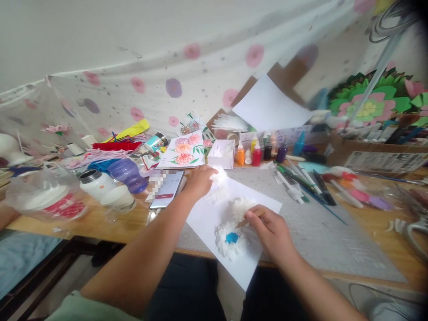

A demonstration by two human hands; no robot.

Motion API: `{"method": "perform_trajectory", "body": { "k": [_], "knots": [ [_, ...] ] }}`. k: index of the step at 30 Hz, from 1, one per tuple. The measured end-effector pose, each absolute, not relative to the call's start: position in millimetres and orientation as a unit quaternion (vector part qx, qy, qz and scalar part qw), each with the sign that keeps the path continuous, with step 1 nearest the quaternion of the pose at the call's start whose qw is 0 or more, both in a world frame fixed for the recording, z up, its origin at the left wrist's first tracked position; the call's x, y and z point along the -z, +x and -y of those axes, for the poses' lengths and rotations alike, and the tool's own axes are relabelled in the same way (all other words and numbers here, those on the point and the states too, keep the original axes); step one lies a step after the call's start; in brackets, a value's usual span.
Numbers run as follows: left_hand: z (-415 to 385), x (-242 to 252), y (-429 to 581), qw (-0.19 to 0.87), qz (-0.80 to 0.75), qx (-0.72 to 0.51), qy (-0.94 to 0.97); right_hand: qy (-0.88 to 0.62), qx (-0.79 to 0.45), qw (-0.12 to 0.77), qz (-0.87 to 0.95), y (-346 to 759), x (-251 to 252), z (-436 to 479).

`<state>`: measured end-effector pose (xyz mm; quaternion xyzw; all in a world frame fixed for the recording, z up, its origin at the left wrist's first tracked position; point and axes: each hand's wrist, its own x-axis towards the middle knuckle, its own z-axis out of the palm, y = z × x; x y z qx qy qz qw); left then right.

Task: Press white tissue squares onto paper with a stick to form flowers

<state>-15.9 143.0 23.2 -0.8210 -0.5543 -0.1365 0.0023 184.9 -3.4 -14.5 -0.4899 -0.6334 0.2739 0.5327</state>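
And here the person's right hand (269,225) is pinching a slim brown stick (243,221) between thumb and fingers, its tip pointing down beside the blue patch (232,238). That patch is lying in the middle of a ruffled white ring (222,249), sitting on the near part of the white sheet (200,218). A second white fluffy piece (240,206) is lying just behind the ring, close to the right hand. Over at the far edge, the left hand (199,180) is keeping its fingers close together at a white clump (219,176); whether it is gripping, one cannot tell. Behind that clump a white box (220,161) is standing, and coloured bottles (256,156) are lining up rightward.
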Motion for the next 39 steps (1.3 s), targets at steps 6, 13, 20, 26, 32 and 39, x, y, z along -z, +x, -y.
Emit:
{"method": "perform_trajectory", "body": {
  "k": [6,13,20,26,32,39],
  "knots": [
    [-143,-35,-10,-0.033,0.557,0.166,-0.813,-0.483,-0.271,0.554,0.621,185,14,3],
    [-86,-54,-21,-0.196,0.559,0.257,-0.763,-0.475,-0.276,0.587,0.594,189,8,8],
    [-16,-45,-20,-0.467,0.450,0.315,-0.693,-0.470,-0.304,0.558,0.613,188,3,10],
    [-2,-32,-11,-0.565,0.432,0.256,-0.655,-0.491,-0.296,0.551,0.606,187,6,8],
    [-2,-39,-8,-0.602,0.400,0.233,-0.651,-0.510,-0.287,0.549,0.597,187,6,7],
    [-5,-25,2,-0.520,0.471,0.204,-0.683,-0.500,-0.265,0.567,0.598,187,7,8]
  ]
}}
